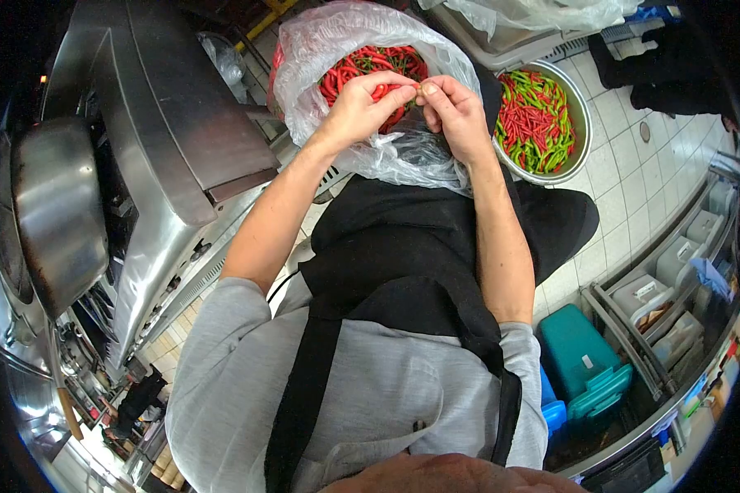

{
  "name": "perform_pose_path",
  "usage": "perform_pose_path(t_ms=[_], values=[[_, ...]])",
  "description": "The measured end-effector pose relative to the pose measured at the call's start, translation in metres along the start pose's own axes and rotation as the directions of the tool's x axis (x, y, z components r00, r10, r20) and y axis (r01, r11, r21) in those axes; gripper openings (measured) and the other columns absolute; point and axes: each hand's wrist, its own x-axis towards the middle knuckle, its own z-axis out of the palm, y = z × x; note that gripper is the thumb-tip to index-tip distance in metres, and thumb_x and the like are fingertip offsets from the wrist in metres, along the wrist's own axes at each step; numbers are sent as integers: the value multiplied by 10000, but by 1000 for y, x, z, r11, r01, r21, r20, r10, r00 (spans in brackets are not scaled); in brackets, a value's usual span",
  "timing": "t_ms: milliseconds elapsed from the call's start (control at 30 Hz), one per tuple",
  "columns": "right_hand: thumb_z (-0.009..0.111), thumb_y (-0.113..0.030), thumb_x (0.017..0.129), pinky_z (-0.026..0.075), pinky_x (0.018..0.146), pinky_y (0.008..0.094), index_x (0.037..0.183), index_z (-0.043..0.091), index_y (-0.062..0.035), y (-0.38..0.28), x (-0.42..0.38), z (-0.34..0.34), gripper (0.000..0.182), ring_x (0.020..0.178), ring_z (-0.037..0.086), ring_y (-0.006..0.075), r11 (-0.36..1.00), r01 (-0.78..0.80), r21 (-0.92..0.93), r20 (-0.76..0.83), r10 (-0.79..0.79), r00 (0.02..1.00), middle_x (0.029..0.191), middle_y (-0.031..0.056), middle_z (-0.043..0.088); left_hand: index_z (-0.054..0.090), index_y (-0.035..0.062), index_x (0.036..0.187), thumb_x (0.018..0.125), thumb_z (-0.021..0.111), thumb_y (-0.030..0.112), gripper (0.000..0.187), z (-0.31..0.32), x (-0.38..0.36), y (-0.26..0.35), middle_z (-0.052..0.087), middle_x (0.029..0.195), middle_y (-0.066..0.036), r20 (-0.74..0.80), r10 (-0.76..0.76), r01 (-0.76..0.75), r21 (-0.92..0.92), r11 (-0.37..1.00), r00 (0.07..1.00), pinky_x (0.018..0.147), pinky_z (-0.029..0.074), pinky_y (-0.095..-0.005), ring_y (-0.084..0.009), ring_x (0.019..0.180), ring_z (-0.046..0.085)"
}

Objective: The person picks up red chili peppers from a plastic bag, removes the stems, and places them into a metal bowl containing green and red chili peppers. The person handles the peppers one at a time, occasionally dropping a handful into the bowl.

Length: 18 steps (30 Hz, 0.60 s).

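My left hand [360,105] is closed around a red chili pepper [379,92], with thumb and forefinger pinching it. Fingertips of my right hand [456,113] meet the left ones at the pepper's stem end, pinched together on what looks like the stem. Both hands are above a large clear plastic bag [304,70] that stands open between my legs. Many red chilies [372,59] fill the bag, some with green stems. To the right of it, a round metal bowl [585,123] holds red and green chilies [538,119].
A steel stove unit [185,123] with a large pot [62,214] stands on the left. White tiles [612,181] cover the floor. At right are a teal lidded bin [580,345] and a shelf of containers [641,296]. Another person's dark-clothed legs [666,66] show at upper right.
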Motion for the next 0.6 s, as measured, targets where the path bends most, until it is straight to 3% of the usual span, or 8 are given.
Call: perform_pose_path(t_ms=[67,133,200,267,333,433,500,600], values=[[604,-218,1020,386,519,192,1046,655,-40,0,-1,1,187,606,498,35,1000,-4,16,-7,4,1000,840,-20,643,724,57,1105,966,685,291,275,-2,1,-1,721,898,-35,38,-82,86,-102,991,996,656,518,-295,-125,795,659],[601,-210,1021,387,517,190,1051,650,-38,1,-1,3,181,604,496,36,999,-7,32,-16,7,1000,843,-19,641,727,79,1089,986,663,310,261,-8,3,10,710,881,-3,186,-479,514,-343,787,858,588,448,-222,-45,724,576],[600,-189,1018,391,507,191,1077,644,-58,1,-1,5,151,615,507,42,999,17,-43,-43,-19,999,800,-34,619,705,108,1114,997,648,318,247,-10,3,8,693,855,14,184,-522,545,-434,717,833,557,378,-173,-14,674,519],[602,-158,1011,403,498,193,1112,634,-62,2,-2,6,143,623,515,45,989,8,-147,-77,-19,997,818,-24,611,675,101,1132,1004,636,311,249,-15,4,8,686,843,24,-57,-575,475,-501,724,816,559,387,-182,-18,667,518],[604,-127,1005,416,490,194,1147,624,-67,5,-1,8,156,632,524,47,969,-6,-246,-105,-20,994,836,-15,603,648,66,1156,998,640,317,297,-24,1,-2,716,890,7,-74,-549,471,-428,771,832,591,446,-221,-42,695,562],[578,-19,958,499,522,252,1129,626,-52,10,4,10,181,654,574,97,897,161,-412,-95,-218,971,985,49,598,670,62,1108,896,715,382,386,-27,-2,-11,718,854,-88,-207,-343,376,147,915,916,744,538,-358,-199,812,686],[568,27,934,532,527,268,1129,613,-19,11,5,10,204,664,601,121,790,314,-527,-39,-391,920,1072,88,575,682,69,1044,871,734,388,367,-18,-12,0,704,811,-126,-139,-401,422,380,823,906,718,542,-389,-260,775,700],[576,11,942,523,498,262,1115,617,-10,6,3,12,180,669,617,121,822,247,-513,-75,-329,941,1039,91,585,681,57,1012,854,737,424,404,0,-17,9,694,804,-172,-62,-428,396,518,759,902,715,547,-441,-346,786,703]])
